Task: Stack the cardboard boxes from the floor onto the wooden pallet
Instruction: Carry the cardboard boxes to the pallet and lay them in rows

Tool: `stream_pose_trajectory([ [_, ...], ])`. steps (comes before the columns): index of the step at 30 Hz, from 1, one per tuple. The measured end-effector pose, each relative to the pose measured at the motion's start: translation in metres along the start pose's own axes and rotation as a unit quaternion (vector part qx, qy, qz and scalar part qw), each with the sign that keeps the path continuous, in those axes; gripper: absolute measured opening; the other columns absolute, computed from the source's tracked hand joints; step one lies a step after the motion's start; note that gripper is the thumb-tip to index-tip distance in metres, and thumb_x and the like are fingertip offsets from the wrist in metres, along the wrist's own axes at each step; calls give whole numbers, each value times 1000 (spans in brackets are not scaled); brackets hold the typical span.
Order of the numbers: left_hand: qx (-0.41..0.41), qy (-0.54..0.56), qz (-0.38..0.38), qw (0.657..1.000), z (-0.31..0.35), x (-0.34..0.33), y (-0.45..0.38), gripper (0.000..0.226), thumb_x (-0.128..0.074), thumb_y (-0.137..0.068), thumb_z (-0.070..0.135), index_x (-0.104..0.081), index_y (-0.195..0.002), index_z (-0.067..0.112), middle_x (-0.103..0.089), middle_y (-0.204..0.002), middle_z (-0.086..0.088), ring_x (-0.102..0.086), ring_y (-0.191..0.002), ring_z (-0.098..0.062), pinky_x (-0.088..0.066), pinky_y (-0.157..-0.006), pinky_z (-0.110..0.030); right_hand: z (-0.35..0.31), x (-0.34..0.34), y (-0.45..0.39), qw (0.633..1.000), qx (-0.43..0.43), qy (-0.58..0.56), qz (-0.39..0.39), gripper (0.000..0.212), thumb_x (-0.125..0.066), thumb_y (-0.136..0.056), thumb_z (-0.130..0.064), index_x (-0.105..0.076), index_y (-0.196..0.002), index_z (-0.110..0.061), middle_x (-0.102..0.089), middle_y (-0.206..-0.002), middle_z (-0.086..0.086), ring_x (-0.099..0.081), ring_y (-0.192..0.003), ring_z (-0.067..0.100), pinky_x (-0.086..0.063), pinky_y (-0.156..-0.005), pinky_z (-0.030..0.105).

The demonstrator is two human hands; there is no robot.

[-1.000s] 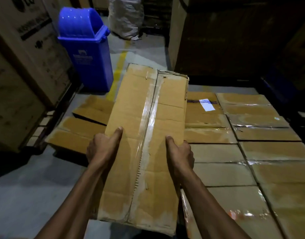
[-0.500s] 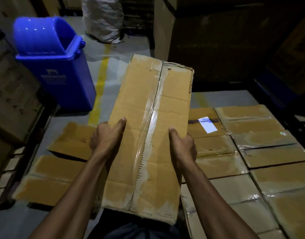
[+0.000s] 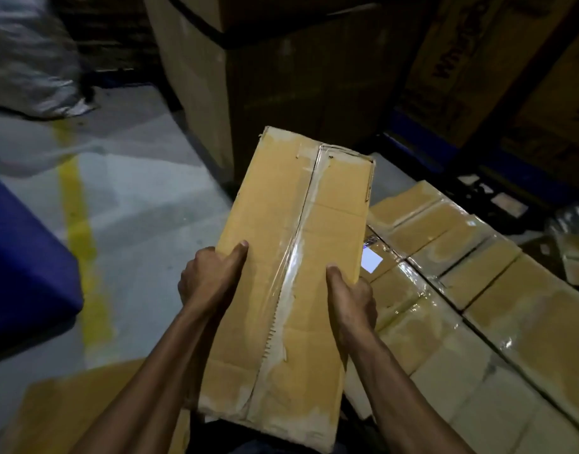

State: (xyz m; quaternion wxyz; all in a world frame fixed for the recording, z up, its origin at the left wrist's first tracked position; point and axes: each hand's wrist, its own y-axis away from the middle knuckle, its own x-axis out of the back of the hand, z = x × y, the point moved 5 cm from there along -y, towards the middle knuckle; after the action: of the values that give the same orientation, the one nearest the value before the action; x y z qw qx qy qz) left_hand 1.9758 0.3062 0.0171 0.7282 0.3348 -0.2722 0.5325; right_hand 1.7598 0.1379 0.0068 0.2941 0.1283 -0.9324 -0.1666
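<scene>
In the head view, a long tan cardboard box sealed with a strip of clear tape along its top seam point(image 3: 291, 257) fills the centre, held in the air and pointing from about 6 o'clock up toward 12 o'clock. The left hand point(image 3: 209, 280) grips its left edge, thumb laid flat on the top face and the other fingers curled out of sight under the side. The right hand point(image 3: 352, 299) grips the right edge in the same way, thumb on top next to the tape seam. Both bare forearms run in from the bottom of the frame.

At 3 to 5 o'clock, lower than the held box, lies a layer of flat tan cardboard boxes with glossy taped seams point(image 3: 478, 290), packed edge to edge in rows; whatever carries them is hidden beneath. A small white label point(image 3: 370, 261) sits on one of them, just beside the right edge of the held box.

At 7 o'clock another tan cardboard box point(image 3: 85, 411) lies on the grey concrete floor point(image 3: 144, 208). A yellow painted line point(image 3: 80, 244) runs along the floor at 9 to 10 o'clock, with a blue plastic bin point(image 3: 22, 267) cut off by the frame at 9 o'clock. A pale woven sack point(image 3: 29, 60) sits blurred at 11 o'clock. Tall dark brown cartons point(image 3: 281, 77) stand at 12 to 2 o'clock.
</scene>
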Motion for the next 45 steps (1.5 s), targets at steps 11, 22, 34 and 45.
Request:
stream_pose_trajectory([
  [11, -148, -38, -173, 973, 91, -57, -115, 66, -46, -86, 77, -60, -105, 16, -62, -90, -2, -61, -79, -24, -49, -68, -32, -32, -30, -44, 984, -105, -73, 126, 67, -53, -74, -74, -62, -118, -25, -68, -99, 2, -64, -92, 31, -54, -90, 47],
  [22, -164, -84, -217, 959, 159, -146, -197, 70, -44, -82, 83, -63, -93, 16, -65, -84, -5, -63, -77, -26, -56, -72, -38, -41, -51, -149, 971, -177, -79, 141, 67, -55, -80, -72, -56, -130, -26, -66, -99, 5, -62, -95, 33, -53, -91, 48],
  [34, -192, -125, -266, 936, 194, -232, -260, 73, -43, -76, 87, -63, -79, 17, -66, -79, -6, -63, -75, -32, -55, -74, -42, -29, -87, -213, 948, -246, -124, 157, 76, -58, -90, -63, -44, -148, -16, -58, -141, 9, -55, -125, 33, -44, -106, 43],
  [45, -220, -126, -395, 883, 206, -325, -289, 78, -43, -80, 84, -67, -111, 16, -71, -103, -9, -66, -87, -31, -56, -85, -44, -15, -104, -254, 909, -311, -180, 213, 76, -59, -95, -55, -33, -155, -16, -46, -152, 13, -45, -135, 36, -39, -110, 43],
])
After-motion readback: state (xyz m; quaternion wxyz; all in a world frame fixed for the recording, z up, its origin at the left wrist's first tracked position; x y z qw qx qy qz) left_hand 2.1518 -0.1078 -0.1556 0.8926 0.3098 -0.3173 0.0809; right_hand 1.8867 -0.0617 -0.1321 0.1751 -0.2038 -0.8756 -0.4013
